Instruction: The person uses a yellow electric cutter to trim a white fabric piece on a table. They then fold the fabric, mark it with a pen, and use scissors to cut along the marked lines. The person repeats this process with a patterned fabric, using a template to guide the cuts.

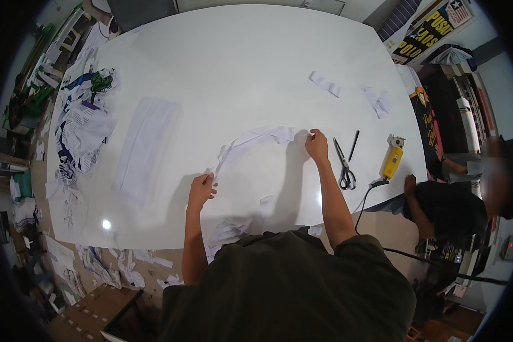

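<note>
A narrow white fabric strip [251, 137] curves in an arc over the white table between my two hands. My left hand [201, 192] has its fingers curled at the strip's near left end, apparently pinching it. At the far right end my right hand [317, 146] is closed, thumb and fingertips together; the strip's tip blends with the white tabletop there. Right of my right hand lie black-handled scissors [344, 166], a thin black pen-like stick [354, 145] and a yellow corded electric cutter [391, 162]. A wide folded white cloth [145, 149] rests left of my left hand.
Patterned fabric scraps [85, 128] are heaped along the table's left edge. Two small white pieces, a strip [325, 84] and a scrap [377, 102], lie at the far right. The cutter's black cord [361, 210] runs off the near edge. Another person [447, 205] is at the right.
</note>
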A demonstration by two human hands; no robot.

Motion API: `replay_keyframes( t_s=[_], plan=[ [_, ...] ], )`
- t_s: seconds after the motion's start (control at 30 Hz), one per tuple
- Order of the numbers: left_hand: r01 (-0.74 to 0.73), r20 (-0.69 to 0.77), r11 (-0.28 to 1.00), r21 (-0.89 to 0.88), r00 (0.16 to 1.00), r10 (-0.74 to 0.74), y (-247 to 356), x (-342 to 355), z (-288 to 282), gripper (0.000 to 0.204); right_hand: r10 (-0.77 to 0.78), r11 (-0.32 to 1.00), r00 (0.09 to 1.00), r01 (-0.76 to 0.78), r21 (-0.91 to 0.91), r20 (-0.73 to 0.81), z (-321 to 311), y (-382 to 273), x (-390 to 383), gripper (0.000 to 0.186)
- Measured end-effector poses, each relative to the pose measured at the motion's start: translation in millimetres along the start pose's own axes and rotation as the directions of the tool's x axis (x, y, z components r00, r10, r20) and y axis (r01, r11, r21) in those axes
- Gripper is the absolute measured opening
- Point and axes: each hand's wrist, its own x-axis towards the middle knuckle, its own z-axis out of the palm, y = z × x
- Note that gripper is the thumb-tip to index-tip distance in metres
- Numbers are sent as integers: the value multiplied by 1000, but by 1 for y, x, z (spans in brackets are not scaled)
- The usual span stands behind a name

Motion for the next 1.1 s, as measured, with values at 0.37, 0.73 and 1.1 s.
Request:
replay_keyframes(
  t_s=[0.37,0.73,1.1],
  plan=[
    [-292,-229,956,-27,933,278,-49,-12,-2,26,-507,850,861,492,189,37,49,-171,-62,26],
    [-308,-470,927,-213,864,179,-100,-90,-110,28,122,747,977,-206,632,174,46,-102,56,17],
    [-68,-615,995,80,782,102,-179,-86,-187,29,365,802,922,-383,459,131,7,-7,60,20]
  ],
)
